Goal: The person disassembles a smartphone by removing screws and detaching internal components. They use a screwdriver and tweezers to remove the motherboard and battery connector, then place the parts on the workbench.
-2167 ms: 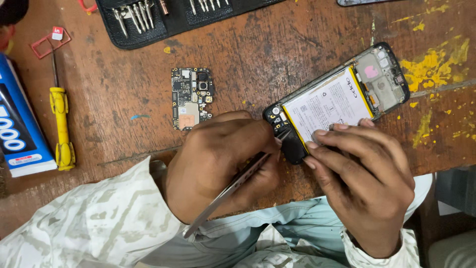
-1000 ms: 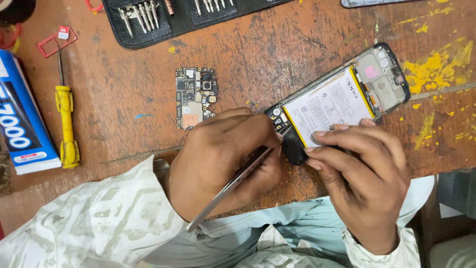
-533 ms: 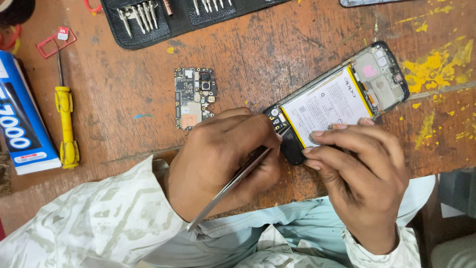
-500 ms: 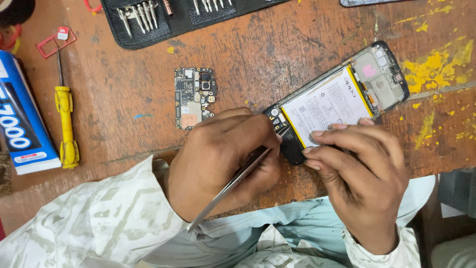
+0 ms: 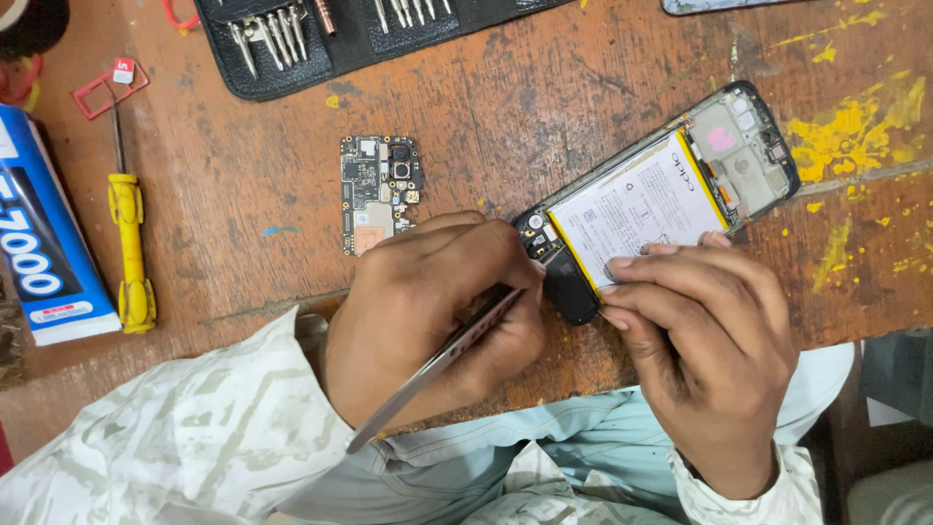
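An opened phone lies diagonally on the worn wooden table, its white battery exposed. My left hand grips metal tweezers with the tips at the phone's lower end near a small black part. My right hand presses its fingertips on the battery's near edge and holds the phone steady. A removed green circuit board lies on the table to the left of the phone.
A black tool roll with several screwdriver bits lies at the far edge. A yellow-handled screwdriver, a red SIM tray frame and a blue-white box sit at the left. Yellow paint stains mark the right side.
Both hands stay almost still at the phone's lower end. The view has shifted very slightly.
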